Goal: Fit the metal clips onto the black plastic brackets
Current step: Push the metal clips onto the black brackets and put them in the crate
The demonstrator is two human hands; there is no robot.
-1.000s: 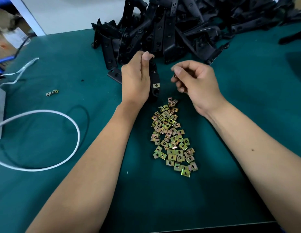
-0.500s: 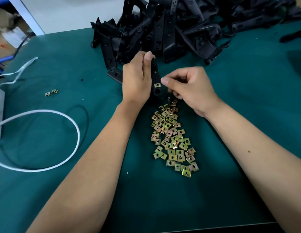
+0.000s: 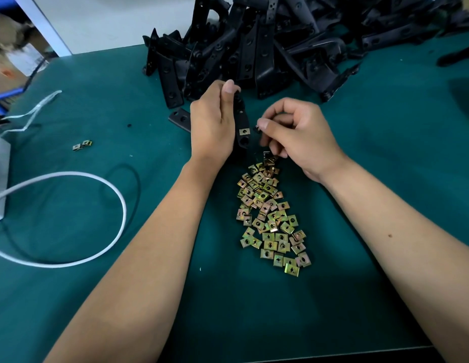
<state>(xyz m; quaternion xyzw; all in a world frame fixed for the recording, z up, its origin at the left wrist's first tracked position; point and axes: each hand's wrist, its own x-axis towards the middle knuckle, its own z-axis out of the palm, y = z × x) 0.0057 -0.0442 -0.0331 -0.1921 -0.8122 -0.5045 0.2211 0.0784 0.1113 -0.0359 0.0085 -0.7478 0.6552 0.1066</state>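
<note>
My left hand point(image 3: 212, 127) grips a black plastic bracket point(image 3: 241, 113) and holds it upright above the table. One metal clip point(image 3: 244, 131) sits fitted on the bracket's lower part, just above an open hole. My right hand point(image 3: 296, 137) is right beside the bracket with its fingers curled. Its thumb and forefinger pinch a small piece that looks like a clip, mostly hidden. Its lower fingers reach the top of the pile of loose brass-coloured clips point(image 3: 270, 213) lying between my forearms.
A big heap of black brackets point(image 3: 267, 43) fills the back of the green mat. One flat bracket point(image 3: 179, 119) lies left of my left hand. Two stray clips point(image 3: 82, 145) and a white cable loop point(image 3: 97, 184) lie at the left.
My right hand came in from the right to the bracket's clip end, then drew back slightly and lower, toward the clip pile. My left hand kept the bracket nearly still.
</note>
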